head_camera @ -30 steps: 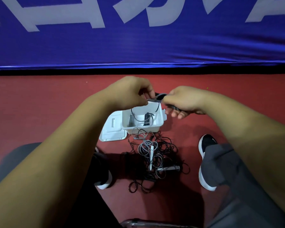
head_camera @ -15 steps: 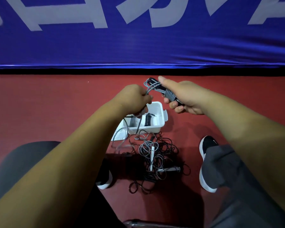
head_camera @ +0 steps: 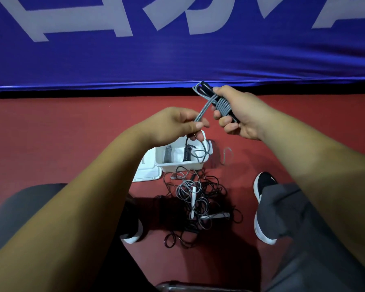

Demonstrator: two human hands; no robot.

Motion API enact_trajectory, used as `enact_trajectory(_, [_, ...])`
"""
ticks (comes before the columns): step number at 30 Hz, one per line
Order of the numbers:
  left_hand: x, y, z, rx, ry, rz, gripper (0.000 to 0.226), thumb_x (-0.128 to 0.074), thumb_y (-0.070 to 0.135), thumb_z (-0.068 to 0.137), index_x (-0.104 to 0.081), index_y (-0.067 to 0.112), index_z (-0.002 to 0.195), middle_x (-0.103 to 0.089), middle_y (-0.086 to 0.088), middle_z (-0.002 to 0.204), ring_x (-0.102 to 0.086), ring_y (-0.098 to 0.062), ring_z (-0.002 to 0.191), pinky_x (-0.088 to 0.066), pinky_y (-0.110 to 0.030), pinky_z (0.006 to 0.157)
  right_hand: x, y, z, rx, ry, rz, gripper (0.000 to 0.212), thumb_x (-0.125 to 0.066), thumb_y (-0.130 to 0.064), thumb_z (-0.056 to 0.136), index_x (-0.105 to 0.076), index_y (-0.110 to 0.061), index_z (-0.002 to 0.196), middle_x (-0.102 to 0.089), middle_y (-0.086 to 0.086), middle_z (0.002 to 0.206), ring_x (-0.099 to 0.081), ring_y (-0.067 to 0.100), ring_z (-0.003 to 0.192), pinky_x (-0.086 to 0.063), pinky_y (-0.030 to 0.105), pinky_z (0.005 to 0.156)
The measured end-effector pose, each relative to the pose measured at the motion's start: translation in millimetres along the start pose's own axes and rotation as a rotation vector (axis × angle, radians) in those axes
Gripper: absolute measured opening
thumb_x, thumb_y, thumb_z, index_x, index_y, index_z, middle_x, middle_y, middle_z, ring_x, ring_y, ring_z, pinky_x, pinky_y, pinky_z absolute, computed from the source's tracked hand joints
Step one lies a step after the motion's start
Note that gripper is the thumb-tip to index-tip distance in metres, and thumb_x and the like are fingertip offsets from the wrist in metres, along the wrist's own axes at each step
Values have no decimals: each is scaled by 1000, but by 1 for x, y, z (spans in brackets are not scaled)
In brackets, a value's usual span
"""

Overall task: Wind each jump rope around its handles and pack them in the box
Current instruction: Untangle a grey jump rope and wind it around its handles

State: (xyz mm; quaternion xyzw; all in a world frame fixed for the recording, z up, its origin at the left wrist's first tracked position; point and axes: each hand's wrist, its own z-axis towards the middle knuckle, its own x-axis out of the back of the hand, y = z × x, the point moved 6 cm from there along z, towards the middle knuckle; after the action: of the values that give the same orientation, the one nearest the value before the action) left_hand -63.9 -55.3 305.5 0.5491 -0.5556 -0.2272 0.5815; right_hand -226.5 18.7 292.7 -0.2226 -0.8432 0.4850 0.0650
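Winding is the step in hand, going by the head view; the right hand (head_camera: 240, 114) grasps a pair of black handles (head_camera: 204, 86) held together, fingers curled round them, with several turns of grey rope (head_camera: 221, 104) laid side by side about their middle; the left hand (head_camera: 177, 125) pinches the free run of that rope between thumb and fingers, just below and to the left of the bundle, and the rope runs straight from pinch to handles; below the left hand the slack drops in loops over the white box (head_camera: 177, 167), which stands open on the red floor (head_camera: 51, 133) with its lid (head_camera: 145, 172) lying beside it; two wound bundles (head_camera: 168, 153) lie inside the box; nearer the person, between the shoes (head_camera: 263, 186), a tangled pile of ropes (head_camera: 198, 203) waits, black and grey cords mixed with pale handles; a blue banner (head_camera: 177, 60) hangs behind. Judging by the slack left, more turns are needed: the left hand should carry the rope round the handles again, keeping tension so the coils sit snug; then the end wants tucking, and the bundle goes into the box beside the others.
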Motion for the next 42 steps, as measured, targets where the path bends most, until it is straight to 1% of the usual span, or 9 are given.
enact_trajectory(4, [0, -10, 0, 74, -14, 174, 22, -63, 19, 105, -73, 18, 125, -81, 5, 102, -71, 1, 97, -49, -16, 93, -3, 0, -4, 14, -42, 16, 31, -68, -47, 95, -58, -18, 102, -59, 5, 76, -35, 10, 49, -23, 20, 36])
enact_trajectory(8, [5, -17, 1, 122, 20, 225, 16, -67, 27, 103, -77, 28, 115, -80, 14, 98, -74, -7, 100, -53, -48, 105, -11, -2, -12, 50, -140, -2, 30, -71, -46, 97, -59, -20, 108, -58, 4, 76, -34, 10, 51, -24, 20, 36])
enact_trajectory(10, [7, -18, 1, 141, 26, 212, 15, -68, 25, 102, -78, 31, 112, -80, 14, 96, -75, -7, 98, -51, -54, 107, -16, -3, -14, 76, -187, -21, 27, -69, -42, 99, -58, -20, 112, -58, 5, 77, -34, 10, 52, -24, 21, 38])
enact_trajectory(13, [13, -22, 2, 168, 77, 243, 15, -74, 23, 97, -81, 29, 110, -81, 11, 90, -77, -8, 92, -56, -46, 102, -22, -2, -18, 103, -226, -61, 20, -65, -31, 101, -56, -19, 113, -58, 9, 78, -35, 13, 53, -23, 21, 41])
enact_trajectory(18, [23, -26, 8, 151, 175, 383, 14, -81, 23, 91, -83, 24, 105, -80, 11, 84, -72, 3, 75, -52, -14, 72, -33, 2, -29, 122, -300, -114, 8, -57, -20, 103, -56, -13, 99, -60, 14, 79, -34, 15, 51, -16, 27, 47])
enact_trajectory(22, [37, -27, 5, 111, 252, 377, 16, -81, 8, 85, -82, 19, 97, -79, 0, 85, -72, -16, 78, -61, -38, 78, -41, 10, -34, 69, -403, -232, 15, -57, -19, 105, -61, -5, 100, -66, 21, 85, -35, 16, 50, -20, 23, 42])
enact_trajectory(29, [24, -6, 3, -74, 131, 265, 34, -76, -11, 85, -77, 17, 105, -78, -6, 95, -70, -4, 81, -54, -16, 78, -44, 46, -42, -178, -643, -661, 19, -59, -20, 106, -60, -1, 103, -75, 26, 102, -38, 15, 50, -25, 21, 41])
enact_trajectory(37, [7, 12, 2, -161, 141, 489, 50, -68, -10, 83, -76, 25, 117, -78, 9, 91, -71, -4, 84, -56, -22, 83, -15, 51, -9, -113, -349, -940, 19, -64, -29, 101, -67, -10, 103, -78, 13, 89, -44, 18, 51, -40, 25, 49])
enact_trajectory(42, [5, -2, 5, 15, 157, 629, 35, -67, -5, 84, -74, 20, 108, -75, 10, 89, -71, -9, 82, -60, -37, 80, -11, 37, 3, 103, -108, -1195, 26, -62, -34, 100, -71, -10, 103, -79, 15, 92, -58, 27, 56, -51, 32, 51])
